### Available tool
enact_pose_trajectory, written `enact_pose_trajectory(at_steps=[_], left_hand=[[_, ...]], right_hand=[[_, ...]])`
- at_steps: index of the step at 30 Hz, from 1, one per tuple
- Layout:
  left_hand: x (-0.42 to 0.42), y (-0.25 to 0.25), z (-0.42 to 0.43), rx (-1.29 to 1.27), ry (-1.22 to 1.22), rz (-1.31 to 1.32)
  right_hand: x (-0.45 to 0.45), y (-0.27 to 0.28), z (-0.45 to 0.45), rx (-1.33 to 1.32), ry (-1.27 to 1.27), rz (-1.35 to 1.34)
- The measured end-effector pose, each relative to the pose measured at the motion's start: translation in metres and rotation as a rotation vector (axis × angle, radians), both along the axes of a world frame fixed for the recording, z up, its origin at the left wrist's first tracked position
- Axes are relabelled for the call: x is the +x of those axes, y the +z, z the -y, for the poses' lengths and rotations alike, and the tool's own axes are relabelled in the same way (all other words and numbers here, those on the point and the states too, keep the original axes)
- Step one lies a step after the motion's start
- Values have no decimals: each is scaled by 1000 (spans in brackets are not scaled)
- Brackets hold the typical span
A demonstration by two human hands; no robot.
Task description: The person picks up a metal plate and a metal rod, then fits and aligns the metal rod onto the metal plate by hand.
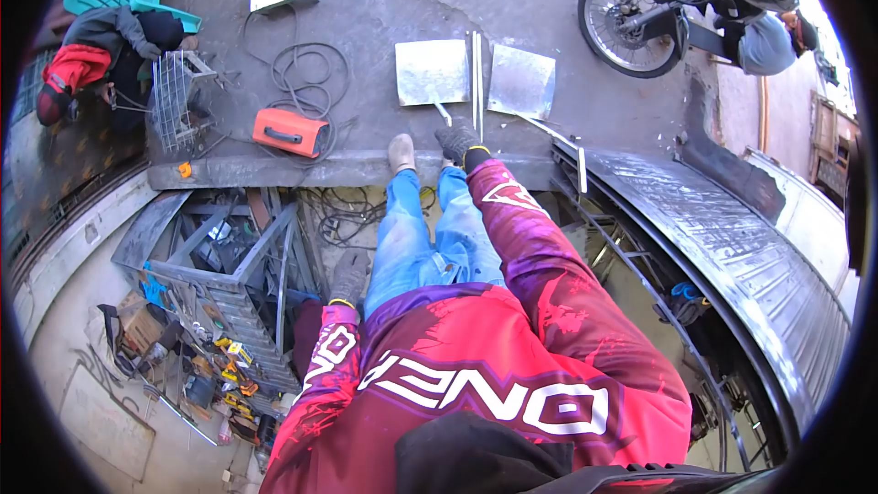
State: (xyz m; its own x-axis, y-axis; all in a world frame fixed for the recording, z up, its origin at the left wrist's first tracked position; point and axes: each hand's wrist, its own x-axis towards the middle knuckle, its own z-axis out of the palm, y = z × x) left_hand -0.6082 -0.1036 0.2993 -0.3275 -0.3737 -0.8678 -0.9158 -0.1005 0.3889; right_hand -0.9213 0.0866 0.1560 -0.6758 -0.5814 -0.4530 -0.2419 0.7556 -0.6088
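Note:
My left hand [349, 276], in a grey glove with a yellow-edged cuff, hangs beside my left thigh. Its fingers look loosely extended, with nothing visible in them. My right hand [460, 141], in a dark grey glove, reaches forward past my knees to the near end of some long thin metal strips [476, 82]. Whether its fingers grip a strip cannot be made out. Two shiny sheet-metal pieces lie flat on the ground: a left square sheet [431, 71] and a right square sheet [521, 80]. A short narrow bar [444, 113] sticks out from the left sheet toward my right hand.
An orange welding machine [291, 133] with coiled cable [313, 78] sits ahead left. A person [114, 41] crouches by a metal grate [176, 96]. Tools [233, 375] and a metal frame [229, 256] are at left. A corrugated metal panel [704, 229] and motorcycle [631, 23] are at right.

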Motion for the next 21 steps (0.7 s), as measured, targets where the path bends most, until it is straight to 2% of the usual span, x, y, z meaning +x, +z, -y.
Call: enact_pose_trajectory(at_steps=[2,3,5,6,7,9,11,12,14,17,18,20,21], left_hand=[[4,-1,-1,-12,-56,29],[5,-2,-2,-19,-112,46],[7,-4,-2,-23,-174,24],[3,-1,-3,-33,-170,35],[4,-4,-4,-42,-166,45],[4,-12,-3,-26,-109,26],[-11,-3,-1,-2,-86,-6],[-16,1,1,-33,-122,-38],[-16,-3,5,-56,-152,-62],[-19,-3,9,-88,-188,-85],[-21,-3,10,-100,-189,-85],[-22,-3,14,-111,-236,-76],[-18,-3,16,-116,-283,-60]], right_hand=[[20,-48,-10,128,307,-95],[27,-41,-11,131,308,-86],[39,1,-4,101,-646,576],[44,28,-3,-49,-848,687],[49,38,-6,-46,-850,686],[55,52,-9,-121,-1039,785],[93,-92,-31,-138,-962,515],[96,-127,-39,-255,-714,322],[93,-128,-37,-370,-462,133],[62,-67,-28,-66,-382,135],[57,-56,-34,-14,-119,-230],[47,-20,-31,36,151,-593],[43,8,-29,-25,-178,10]])
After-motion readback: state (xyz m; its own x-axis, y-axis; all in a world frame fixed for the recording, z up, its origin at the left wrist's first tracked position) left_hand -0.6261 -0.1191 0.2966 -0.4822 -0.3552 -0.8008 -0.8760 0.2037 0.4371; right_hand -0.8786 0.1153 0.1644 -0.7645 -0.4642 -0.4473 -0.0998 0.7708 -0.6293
